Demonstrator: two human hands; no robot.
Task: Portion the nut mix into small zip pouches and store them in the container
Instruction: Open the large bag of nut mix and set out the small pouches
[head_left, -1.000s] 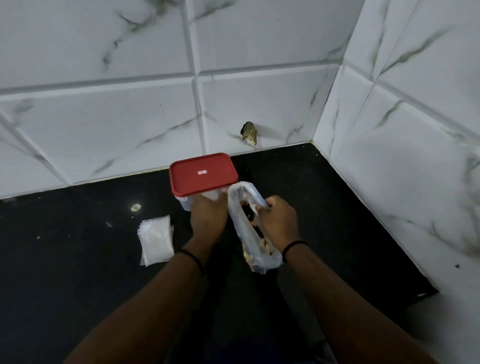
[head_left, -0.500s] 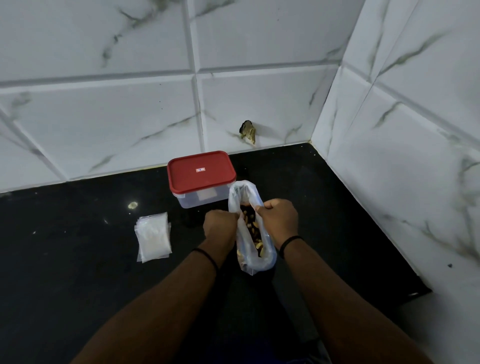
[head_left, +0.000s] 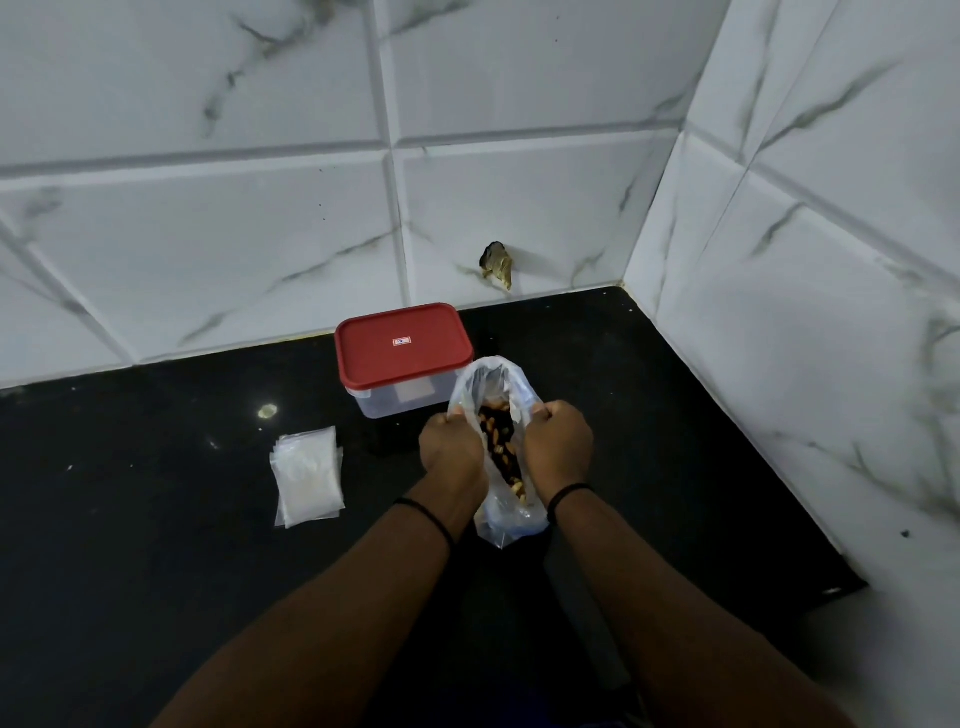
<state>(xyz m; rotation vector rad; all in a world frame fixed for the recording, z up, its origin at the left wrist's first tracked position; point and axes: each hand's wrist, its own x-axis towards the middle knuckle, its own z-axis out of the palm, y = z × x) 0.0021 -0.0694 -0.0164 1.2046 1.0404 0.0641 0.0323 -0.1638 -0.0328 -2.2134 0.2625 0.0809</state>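
A clear plastic bag of nut mix (head_left: 500, 452) stands on the black counter between my hands, its mouth held apart so brown and tan nuts show inside. My left hand (head_left: 451, 448) grips the bag's left rim. My right hand (head_left: 558, 444) grips the right rim. Just behind the bag sits a clear container with a red lid (head_left: 402, 347), closed. A flat stack of small clear zip pouches (head_left: 307, 475) lies on the counter to the left of my left hand.
The black counter (head_left: 156, 519) ends at white marble-tiled walls behind and on the right, forming a corner. A broken hole in the tile (head_left: 497, 264) shows just above the counter behind the container.
My left hand left the container and took the bag's left rim. Both hands pulled the bag's mouth wider, showing the nuts.
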